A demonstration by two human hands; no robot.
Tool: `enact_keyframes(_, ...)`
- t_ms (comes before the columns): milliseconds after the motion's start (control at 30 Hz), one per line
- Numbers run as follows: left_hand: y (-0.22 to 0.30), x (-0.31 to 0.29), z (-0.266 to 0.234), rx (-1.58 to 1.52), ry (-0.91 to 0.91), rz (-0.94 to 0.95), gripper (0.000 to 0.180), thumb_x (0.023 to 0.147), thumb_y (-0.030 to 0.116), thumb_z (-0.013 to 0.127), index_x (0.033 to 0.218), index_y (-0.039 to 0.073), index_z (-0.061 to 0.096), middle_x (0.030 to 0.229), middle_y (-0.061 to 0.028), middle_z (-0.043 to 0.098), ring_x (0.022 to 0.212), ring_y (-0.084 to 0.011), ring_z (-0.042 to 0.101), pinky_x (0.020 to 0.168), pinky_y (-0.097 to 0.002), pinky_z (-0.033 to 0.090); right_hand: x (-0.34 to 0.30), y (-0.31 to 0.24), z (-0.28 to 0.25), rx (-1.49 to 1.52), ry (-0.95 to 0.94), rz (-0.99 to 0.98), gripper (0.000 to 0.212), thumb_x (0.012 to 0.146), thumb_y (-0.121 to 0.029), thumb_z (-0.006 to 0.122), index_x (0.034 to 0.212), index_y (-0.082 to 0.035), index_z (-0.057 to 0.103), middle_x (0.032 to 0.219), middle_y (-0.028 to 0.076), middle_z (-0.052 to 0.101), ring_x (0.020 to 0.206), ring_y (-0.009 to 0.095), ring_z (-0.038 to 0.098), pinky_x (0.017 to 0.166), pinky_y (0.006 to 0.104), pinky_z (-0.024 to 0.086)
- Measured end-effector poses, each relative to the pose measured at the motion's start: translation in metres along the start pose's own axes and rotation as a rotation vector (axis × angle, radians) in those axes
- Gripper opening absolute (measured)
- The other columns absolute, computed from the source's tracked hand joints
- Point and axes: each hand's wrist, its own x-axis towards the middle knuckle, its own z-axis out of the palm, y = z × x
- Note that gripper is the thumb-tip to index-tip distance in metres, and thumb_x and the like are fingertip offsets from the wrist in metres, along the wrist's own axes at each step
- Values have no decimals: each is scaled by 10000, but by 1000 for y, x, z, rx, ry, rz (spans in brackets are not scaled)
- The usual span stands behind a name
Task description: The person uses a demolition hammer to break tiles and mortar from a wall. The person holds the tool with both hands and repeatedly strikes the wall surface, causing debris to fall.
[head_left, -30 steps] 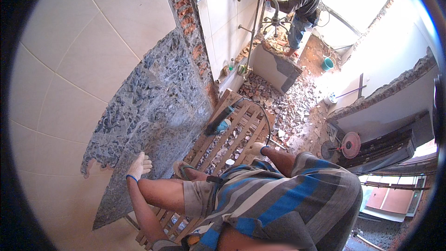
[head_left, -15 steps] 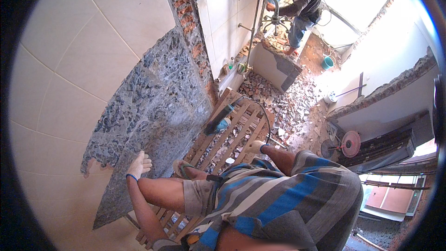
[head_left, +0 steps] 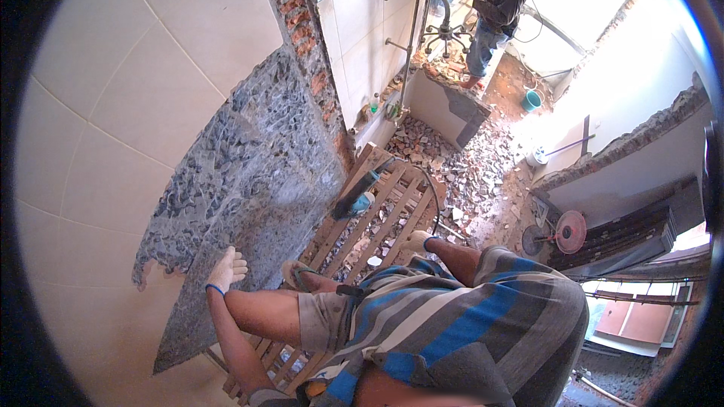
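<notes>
My left hand [head_left: 228, 270], in a cream work glove with a blue cuff, holds nothing. Its fingers are stretched out beside my bent knee, in front of the stripped grey wall patch [head_left: 253, 158]. On the other side, my right hand [head_left: 415, 241], gloved the same way, hangs past my striped shirt, over the edge of the wooden slatted platform [head_left: 396, 215]. Its fingers are too small and partly hidden to read. A long dark power tool [head_left: 356, 194] with blue parts lies on the slats, its black cord [head_left: 434, 188] curving toward my right hand. My sandalled foot [head_left: 302, 275] rests on the platform.
Broken tile rubble [head_left: 475, 181] covers the floor beyond. A low tiled wall [head_left: 445, 109] stands ahead; past it another person [head_left: 494, 15] stands holding a small object. A teal bucket [head_left: 532, 100], a white bucket [head_left: 536, 157] and a pink fan [head_left: 570, 232] are to the right.
The other person has straightened and raised both hands in front of the chest, with a small object in them. My own hands have hardly moved.
</notes>
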Motion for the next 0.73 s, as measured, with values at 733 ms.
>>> enact_keyframes(733, -1, 3, -1, 0, 0, -42, 877, 1032, 738, 455, 1501, -1, 515, 1375, -236, 655, 1192, -360, 682, 1022, -494, 547, 31, 25, 22, -14, 34, -50, 833, 860, -788, 634, 1183, -35, 784, 1173, 254, 756, 1167, 407, 706, 984, 474, 553)
